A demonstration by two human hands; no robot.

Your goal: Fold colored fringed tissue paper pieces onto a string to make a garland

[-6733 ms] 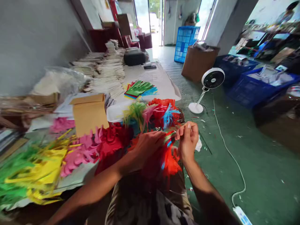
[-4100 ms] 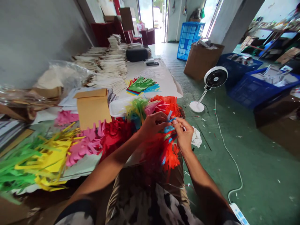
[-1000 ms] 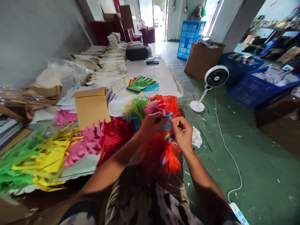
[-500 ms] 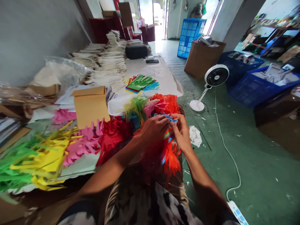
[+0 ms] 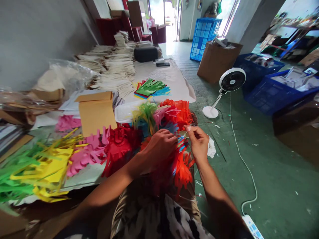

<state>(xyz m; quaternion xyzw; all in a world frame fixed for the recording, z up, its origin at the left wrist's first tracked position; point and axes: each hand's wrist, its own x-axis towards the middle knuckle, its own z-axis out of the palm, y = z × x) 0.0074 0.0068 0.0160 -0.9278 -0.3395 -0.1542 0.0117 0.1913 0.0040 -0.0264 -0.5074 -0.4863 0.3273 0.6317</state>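
Our left hand (image 5: 159, 149) is curled closed over a bunch of fringed paper (image 5: 181, 169), and our right hand (image 5: 198, 142) pinches a thin strip (image 5: 181, 135) between thumb and forefinger, just above the bunch. The bunch lies in our lap, right in front of us, and rises past both hands: shaggy cut fringes, mostly orange-red, with streaks of blue, pink and green among them. Its far end reaches a plastic tray (image 5: 126, 112) on the table (image 5: 179, 89). Further left on the table lie more fringes, pink (image 5: 83, 159), yellow (image 5: 50, 169) and green (image 5: 17, 179), near a manila envelope (image 5: 96, 113). A crumpled white tissue (image 5: 211, 148) sits just past our right hand, over the green floor (image 5: 269, 166).
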